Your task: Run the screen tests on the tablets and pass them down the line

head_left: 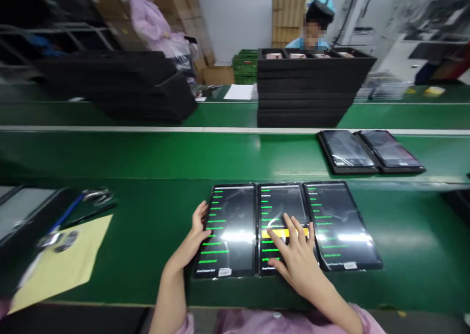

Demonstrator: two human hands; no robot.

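Note:
Three tablets lie side by side on the green work surface, each screen dark with lines of green text. My left hand (194,236) rests at the left edge of the left tablet (235,226), thumb over its rim and fingers along its side. Over the middle tablet (281,202), my right hand (297,250) is spread, a finger touching the screen beside a yellow highlighted line. The right tablet (341,221) lies just past my right fingers, untouched. Small white labels show at the lower edges of the outer tablets.
Two more tablets (347,149) sit in a black tray on the belt. Stacked black trays (301,89) stand beyond, with a person behind them. At left lie yellow paper (69,260), a blue cord and a pen. Another person (154,20) stands at the back left.

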